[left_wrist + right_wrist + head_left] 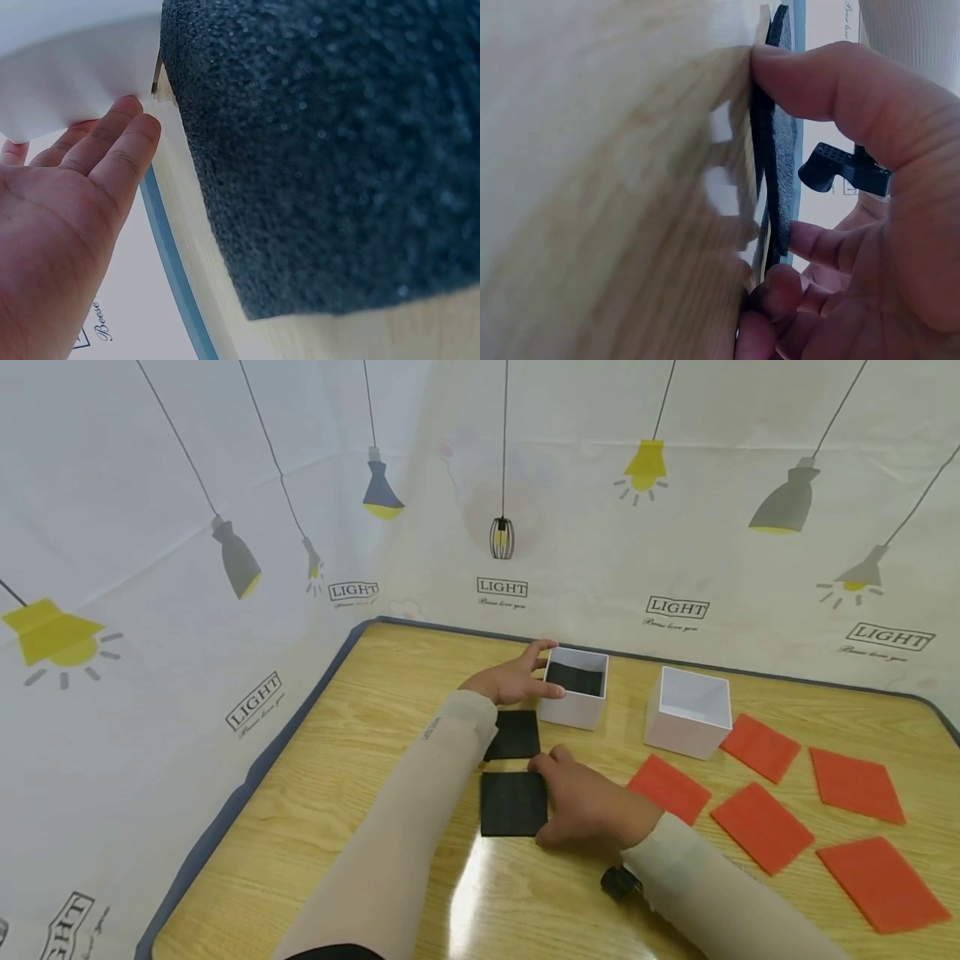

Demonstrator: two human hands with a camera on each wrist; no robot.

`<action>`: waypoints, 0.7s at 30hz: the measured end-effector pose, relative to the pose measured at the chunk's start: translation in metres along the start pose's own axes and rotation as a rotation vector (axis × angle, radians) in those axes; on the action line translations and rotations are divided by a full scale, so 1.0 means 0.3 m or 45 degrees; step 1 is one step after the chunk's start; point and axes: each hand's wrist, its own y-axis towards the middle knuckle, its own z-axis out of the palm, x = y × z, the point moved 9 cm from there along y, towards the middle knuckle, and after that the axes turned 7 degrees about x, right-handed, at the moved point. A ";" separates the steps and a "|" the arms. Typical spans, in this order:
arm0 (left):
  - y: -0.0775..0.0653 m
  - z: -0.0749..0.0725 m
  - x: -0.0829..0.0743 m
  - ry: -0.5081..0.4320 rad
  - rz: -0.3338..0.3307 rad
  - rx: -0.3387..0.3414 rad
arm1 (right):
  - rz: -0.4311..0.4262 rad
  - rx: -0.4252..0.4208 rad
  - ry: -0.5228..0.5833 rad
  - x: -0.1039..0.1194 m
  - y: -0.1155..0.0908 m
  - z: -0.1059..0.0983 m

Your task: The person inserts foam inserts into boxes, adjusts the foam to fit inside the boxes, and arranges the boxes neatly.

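My left hand (512,680) holds the left white open-topped box (573,713), its thumb at the front rim and its fingers around the left and back sides. Black foam (574,678) lies inside that box. In the left wrist view, the fingers (112,142) lie against the box's white wall, and a black foam square fills the right side. My right hand (588,800) grips the nearer black foam square (512,806) along its right edge, thumb and fingertips at its corners. Another black foam square (517,734) lies just behind it, partly under the left forearm in the head view.
A second white box (690,722) stands to the right, with no foam seen in it. Several red foam squares (763,827) are spread around its front and right. A printed white curtain (585,585) borders the back and left of the wooden table (322,793).
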 end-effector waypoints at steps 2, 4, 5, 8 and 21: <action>0.001 0.000 -0.001 -0.001 0.007 0.000 | -0.002 -0.012 -0.008 0.002 -0.001 0.000; 0.003 -0.001 0.001 -0.001 0.010 -0.001 | -0.002 -0.017 -0.002 0.004 -0.003 0.001; 0.003 -0.001 0.002 0.002 0.012 -0.004 | -0.006 -0.019 0.008 0.005 -0.004 0.001; 0.006 -0.003 0.004 0.003 0.011 -0.008 | -0.016 -0.027 0.024 0.007 -0.006 0.001; 0.007 -0.005 0.002 0.018 0.000 -0.003 | 0.030 0.014 0.187 -0.002 -0.008 0.023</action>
